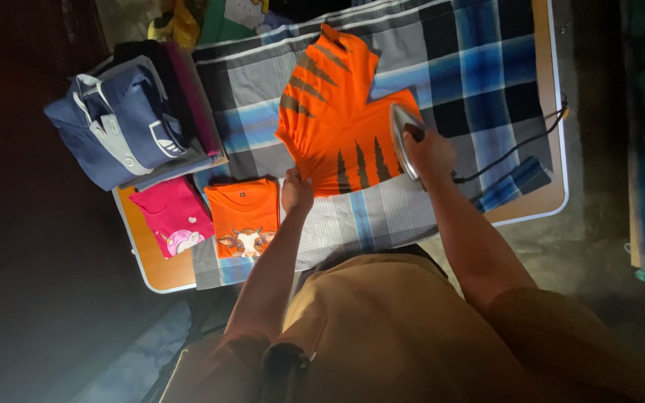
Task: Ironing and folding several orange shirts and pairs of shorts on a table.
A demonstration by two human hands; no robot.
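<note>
An orange shirt with dark stripe marks [337, 112] lies spread on a blue, grey and black checked cloth [479, 67] over the table. My right hand [431, 149] grips the handle of a metal clothes iron [403, 138], which rests on the shirt's right part. My left hand [296, 192] pinches the shirt's near hem and holds it flat against the cloth. The iron's dark cord [516, 149] trails off to the right across the cloth.
A folded orange shirt with an animal picture [244, 216] and a folded pink shirt [173, 216] lie at the near left. A stack of folded blue and dark clothes [125, 123] sits at the left. The table's white rim [558, 172] runs down the right.
</note>
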